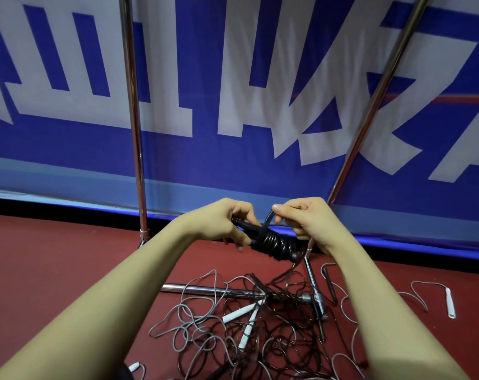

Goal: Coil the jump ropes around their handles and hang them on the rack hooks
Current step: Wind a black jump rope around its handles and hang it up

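Note:
My left hand (222, 220) grips the black jump rope handles (242, 224) at their left end, held level in front of me. Several turns of black rope (274, 241) are wound tightly around the handles. My right hand (305, 218) pinches a loop of that rope just above the coil. The loose remainder of the rope (290, 267) trails down from the coil's right end to the floor. The rack's two chrome uprights (132, 105) (375, 97) rise behind my hands; no hooks are in view.
A tangle of grey and dark ropes (233, 335) with white handles (239, 312) lies on the red floor over the rack's chrome base bar (194, 289). Another white handle (450, 303) lies at the right, a black handle (330, 283) nearer. A blue-and-white banner (260, 119) hangs behind.

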